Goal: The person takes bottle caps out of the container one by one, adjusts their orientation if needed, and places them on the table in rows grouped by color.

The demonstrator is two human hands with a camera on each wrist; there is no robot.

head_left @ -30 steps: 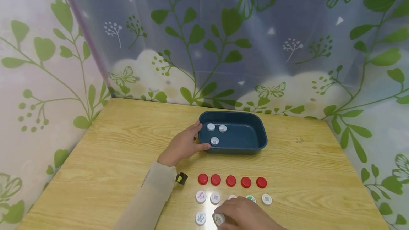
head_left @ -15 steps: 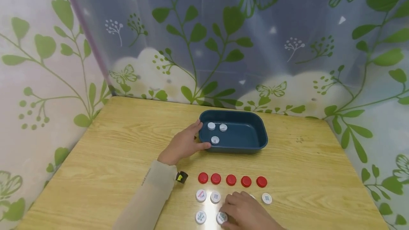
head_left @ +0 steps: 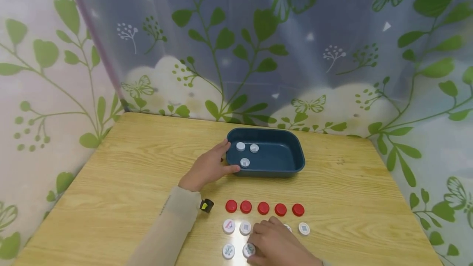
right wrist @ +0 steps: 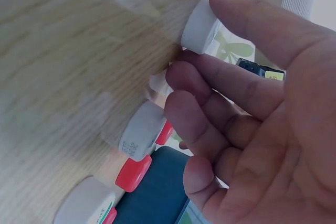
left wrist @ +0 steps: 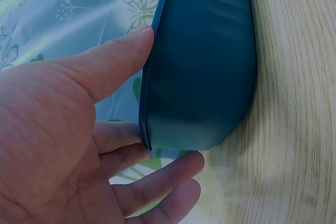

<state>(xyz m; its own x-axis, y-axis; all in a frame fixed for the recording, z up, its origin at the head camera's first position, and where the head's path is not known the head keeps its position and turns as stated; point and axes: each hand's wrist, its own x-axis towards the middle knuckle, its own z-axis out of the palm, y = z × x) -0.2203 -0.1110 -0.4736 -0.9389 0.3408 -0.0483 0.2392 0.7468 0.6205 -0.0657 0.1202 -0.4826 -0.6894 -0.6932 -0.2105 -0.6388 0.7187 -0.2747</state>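
My left hand holds the left end of a dark blue plastic container, thumb on the near rim and fingers about the corner. In the left wrist view the thumb tip touches the container's rim. Inside lie three white bottle caps. My right hand pinches a white bottle cap with a green print between thumb and index finger, on or just above the table. To its left sits a similar printed cap. The right wrist view shows the pinched cap side on.
Several red bottle caps form a row in front of the container. Below them runs a row of white printed caps, partly hidden by my right hand. A patterned curtain borders the back of the wooden table.
The cap in my right hand was tilted a second ago; it now lies flat beside its neighbour, print up. My left hand stays on the container. The head view has shifted slightly.
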